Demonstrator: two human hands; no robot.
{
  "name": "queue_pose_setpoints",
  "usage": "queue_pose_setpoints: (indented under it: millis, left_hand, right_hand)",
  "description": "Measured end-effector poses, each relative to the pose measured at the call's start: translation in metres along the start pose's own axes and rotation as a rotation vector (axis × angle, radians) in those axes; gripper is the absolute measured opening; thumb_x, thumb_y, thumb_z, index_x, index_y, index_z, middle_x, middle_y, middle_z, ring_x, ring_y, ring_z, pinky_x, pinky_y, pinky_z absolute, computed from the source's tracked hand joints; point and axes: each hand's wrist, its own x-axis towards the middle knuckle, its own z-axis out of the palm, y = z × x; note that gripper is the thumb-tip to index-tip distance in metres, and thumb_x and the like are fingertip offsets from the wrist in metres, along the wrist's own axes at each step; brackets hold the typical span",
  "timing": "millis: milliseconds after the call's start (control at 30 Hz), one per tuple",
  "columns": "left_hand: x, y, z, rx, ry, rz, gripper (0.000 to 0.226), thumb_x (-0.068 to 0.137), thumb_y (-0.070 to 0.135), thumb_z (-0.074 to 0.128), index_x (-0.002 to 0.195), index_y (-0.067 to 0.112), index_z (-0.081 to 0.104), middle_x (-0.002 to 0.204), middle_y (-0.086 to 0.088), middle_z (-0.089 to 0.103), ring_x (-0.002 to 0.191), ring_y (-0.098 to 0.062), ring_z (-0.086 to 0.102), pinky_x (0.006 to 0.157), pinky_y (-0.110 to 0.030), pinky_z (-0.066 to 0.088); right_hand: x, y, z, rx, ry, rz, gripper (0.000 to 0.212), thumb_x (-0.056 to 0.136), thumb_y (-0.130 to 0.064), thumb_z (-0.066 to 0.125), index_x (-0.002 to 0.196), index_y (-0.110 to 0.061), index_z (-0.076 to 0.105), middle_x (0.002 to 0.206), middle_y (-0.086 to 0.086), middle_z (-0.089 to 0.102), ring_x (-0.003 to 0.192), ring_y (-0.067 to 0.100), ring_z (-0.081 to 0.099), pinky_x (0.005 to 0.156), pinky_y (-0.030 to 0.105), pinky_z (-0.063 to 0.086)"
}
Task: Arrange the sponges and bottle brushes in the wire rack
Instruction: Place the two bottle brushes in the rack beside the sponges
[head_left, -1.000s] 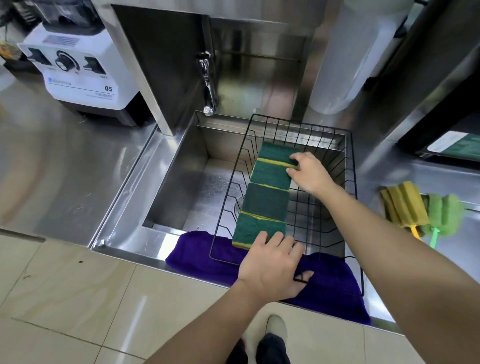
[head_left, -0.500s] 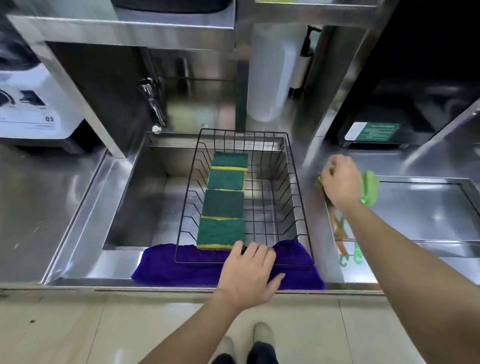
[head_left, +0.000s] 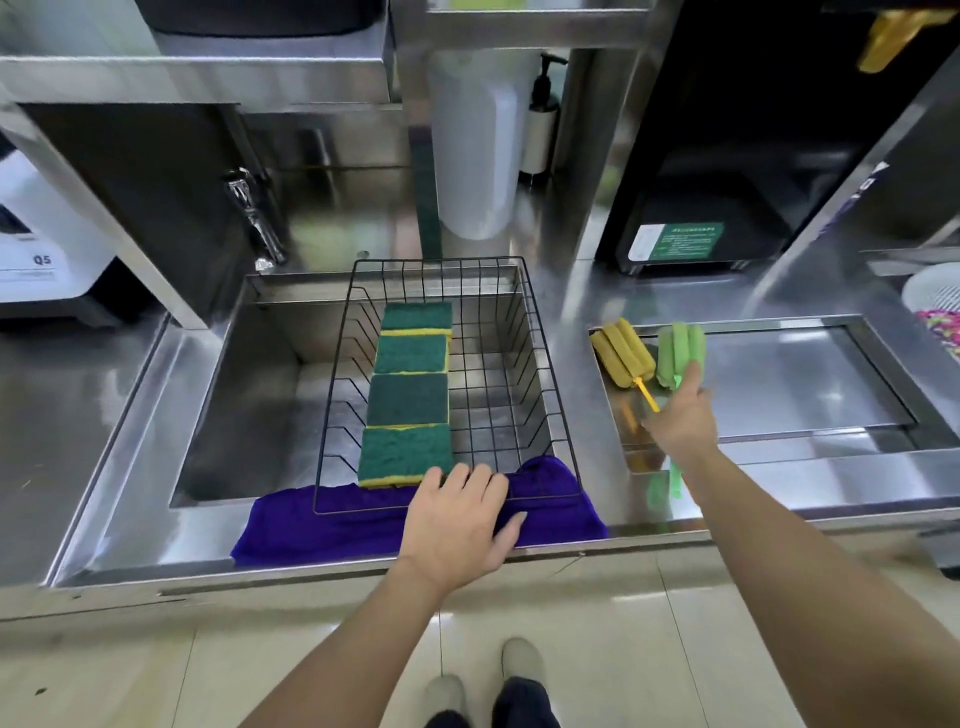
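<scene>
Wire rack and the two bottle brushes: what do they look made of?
Wire rack: thin metal wire, seemingly matte black coated; no shine. Yellow brush and green brush: soft ribbed foam heads, likely sponge, on thin handles, probably plastic.

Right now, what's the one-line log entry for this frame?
sponges: four in wire rack | left hand: on rack front | right hand: at green brush | yellow brush: on counter

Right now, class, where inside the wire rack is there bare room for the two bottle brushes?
The wire rack is free right of the sponges, up to its right wall. A narrower strip lies left of them. The middle column is full.
</scene>
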Motion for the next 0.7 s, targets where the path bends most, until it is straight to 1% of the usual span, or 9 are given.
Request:
queue_pose_setpoints:
  millis: [100, 233, 300, 367, 467, 533, 633, 667, 700]
  left_hand:
    - [0.001, 0.0, -0.001, 0.003, 0.004, 0.003, 0.036, 0.083, 0.049, 0.051, 0.08, 0.013, 0.058, 0.074, -0.002, 0.054, 0.065, -0.023, 0.05, 0.06, -0.034, 0.037]
    - [0.002, 0.0, -0.002, -0.003, -0.022, 0.005, 0.037, 0.084, 0.049, 0.048, 0.081, 0.014, 0.058, 0.074, -0.002, 0.054, 0.066, -0.023, 0.051, 0.059, -0.034, 0.04]
    - [0.001, 0.0, -0.003, -0.008, -0.033, 0.001, 0.037, 0.084, 0.049, 0.046, 0.082, 0.014, 0.057, 0.075, -0.002, 0.054, 0.066, -0.023, 0.052, 0.059, -0.034, 0.041]
    - [0.001, -0.001, -0.004, -0.012, -0.026, 0.008, 0.037, 0.084, 0.049, 0.045, 0.082, 0.014, 0.057, 0.075, -0.002, 0.054, 0.065, -0.022, 0.051, 0.059, -0.033, 0.04]
    - [0.001, -0.003, -0.005, -0.001, -0.015, 0.03, 0.038, 0.085, 0.049, 0.044, 0.084, 0.014, 0.057, 0.076, -0.002, 0.055, 0.066, -0.022, 0.052, 0.059, -0.033, 0.04]
    - [0.0, -0.006, -0.005, 0.015, -0.006, 0.032, 0.039, 0.085, 0.049, 0.043, 0.085, 0.014, 0.058, 0.077, -0.002, 0.056, 0.066, -0.022, 0.052, 0.06, -0.033, 0.041]
    - [-0.004, -0.014, -0.004, 0.036, 0.017, 0.032, 0.04, 0.085, 0.049, 0.044, 0.089, 0.013, 0.059, 0.077, -0.002, 0.056, 0.067, -0.023, 0.051, 0.061, -0.033, 0.04]
    - [-0.005, -0.016, -0.004, 0.036, 0.02, 0.037, 0.04, 0.085, 0.049, 0.044, 0.091, 0.013, 0.06, 0.078, -0.003, 0.056, 0.067, -0.023, 0.052, 0.061, -0.034, 0.04]
    - [-0.007, -0.017, -0.003, 0.034, 0.023, 0.041, 0.041, 0.086, 0.049, 0.044, 0.093, 0.012, 0.06, 0.078, -0.003, 0.057, 0.068, -0.023, 0.052, 0.061, -0.034, 0.04]
  right_hand:
    - [-0.002, 0.005, -0.003, 0.027, -0.029, -0.029, 0.082, 0.083, -0.024, 0.068, 0.146, -0.013, 0.016, 0.127, 0.027, 0.049, 0.109, 0.045, 0.055, 0.089, 0.048, 0.047]
    - [-0.002, 0.006, -0.01, 0.172, -0.047, 0.016, 0.069, 0.083, -0.017, 0.068, 0.138, -0.009, 0.028, 0.126, 0.023, 0.055, 0.112, 0.042, 0.055, 0.09, 0.045, 0.046]
    - [-0.004, 0.006, -0.014, 0.22, -0.008, 0.03, 0.058, 0.088, -0.015, 0.061, 0.136, -0.006, 0.03, 0.124, 0.025, 0.056, 0.111, 0.043, 0.055, 0.089, 0.043, 0.045]
    - [-0.007, 0.007, -0.017, 0.193, 0.08, 0.05, 0.048, 0.092, -0.011, 0.05, 0.135, -0.006, 0.031, 0.121, 0.028, 0.058, 0.109, 0.045, 0.055, 0.088, 0.045, 0.044]
    - [-0.007, -0.001, -0.023, 0.258, 0.178, 0.045, 0.041, 0.09, -0.004, 0.042, 0.13, -0.004, 0.032, 0.111, 0.028, 0.059, 0.104, 0.046, 0.056, 0.084, 0.046, 0.044]
    - [-0.005, -0.015, -0.03, 0.379, 0.205, 0.001, 0.041, 0.09, -0.003, 0.042, 0.13, -0.006, 0.032, 0.096, 0.019, 0.055, 0.101, 0.042, 0.056, 0.082, 0.042, 0.043]
    - [-0.002, -0.041, -0.038, 0.541, 0.218, -0.098, 0.047, 0.093, -0.007, 0.044, 0.138, -0.007, 0.027, 0.072, 0.002, 0.049, 0.085, 0.029, 0.053, 0.078, 0.038, 0.042]
    - [-0.001, -0.051, -0.037, 0.598, 0.211, -0.122, 0.05, 0.095, -0.011, 0.044, 0.14, -0.007, 0.024, 0.068, -0.001, 0.047, 0.083, 0.025, 0.051, 0.076, 0.035, 0.04]
    - [-0.001, -0.062, -0.036, 0.654, 0.193, -0.141, 0.052, 0.095, -0.015, 0.045, 0.142, -0.006, 0.021, 0.07, -0.002, 0.048, 0.083, 0.022, 0.05, 0.076, 0.032, 0.039]
